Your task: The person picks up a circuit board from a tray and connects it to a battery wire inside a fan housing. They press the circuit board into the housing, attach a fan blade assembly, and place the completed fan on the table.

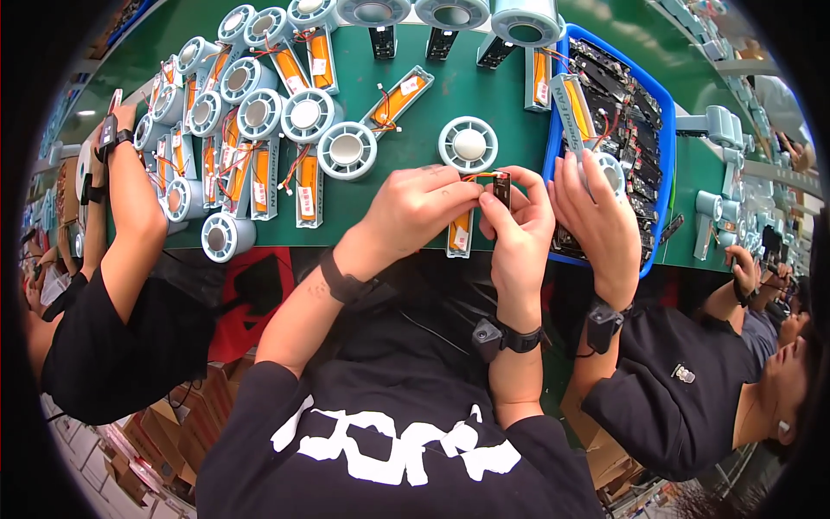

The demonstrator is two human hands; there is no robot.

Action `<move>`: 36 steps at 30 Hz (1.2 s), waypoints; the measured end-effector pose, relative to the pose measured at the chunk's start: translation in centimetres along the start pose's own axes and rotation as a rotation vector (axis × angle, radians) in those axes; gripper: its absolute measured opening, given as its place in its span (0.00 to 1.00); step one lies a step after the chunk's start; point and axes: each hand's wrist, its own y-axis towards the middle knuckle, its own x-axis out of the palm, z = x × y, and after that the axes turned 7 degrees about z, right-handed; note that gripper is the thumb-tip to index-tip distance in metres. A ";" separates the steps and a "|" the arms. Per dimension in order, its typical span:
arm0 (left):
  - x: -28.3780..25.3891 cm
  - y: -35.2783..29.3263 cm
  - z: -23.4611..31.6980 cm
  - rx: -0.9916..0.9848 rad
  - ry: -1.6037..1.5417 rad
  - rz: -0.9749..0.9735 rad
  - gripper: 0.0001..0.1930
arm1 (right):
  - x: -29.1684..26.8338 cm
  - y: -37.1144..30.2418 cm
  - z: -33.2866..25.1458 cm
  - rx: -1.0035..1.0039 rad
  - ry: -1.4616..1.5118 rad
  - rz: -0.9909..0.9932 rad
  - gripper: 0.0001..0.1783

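In front of me lies a light-blue handheld fan with a round slotted head [468,145]. Its open handle [460,235] shows an orange battery under my hands. My right hand [522,212] is closed on a small black circuit board [501,188], held upright between thumb and fingers above the handle. My left hand [419,208] is closed in a pinch at the board's left side. Thin red and yellow wires [478,177] run from its fingertips to the board. The tips of the left fingers are partly hidden, but the wires appear to be between them.
Many similar fans [260,112] crowd the green table [432,95] on the left. Several stand along the far edge. On the right, a blue bin [671,164] holds black circuit boards. A co-worker's hand [596,203] is close beside my right hand, at another fan. Another co-worker's arm [134,199] reaches in at left.
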 end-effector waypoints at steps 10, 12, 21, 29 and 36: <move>-0.5 0.6 -0.9 0.164 0.033 -0.133 0.09 | -0.9 -1.5 2.6 -0.271 -0.108 0.094 0.15; -0.4 0.7 -0.9 0.154 0.022 -0.124 0.09 | -1.3 -1.7 3.0 -0.380 -0.275 0.136 0.15; -0.2 0.0 -1.0 0.066 -0.042 -0.104 0.09 | -1.8 -1.5 3.3 -0.731 -0.684 0.098 0.15; -0.3 0.3 -0.7 0.060 -0.071 -0.096 0.09 | -1.4 -1.6 2.2 -0.756 -0.743 0.105 0.15; -0.6 0.5 -0.9 0.090 -0.065 -0.111 0.09 | -1.9 -1.3 2.0 -0.792 -0.738 0.021 0.15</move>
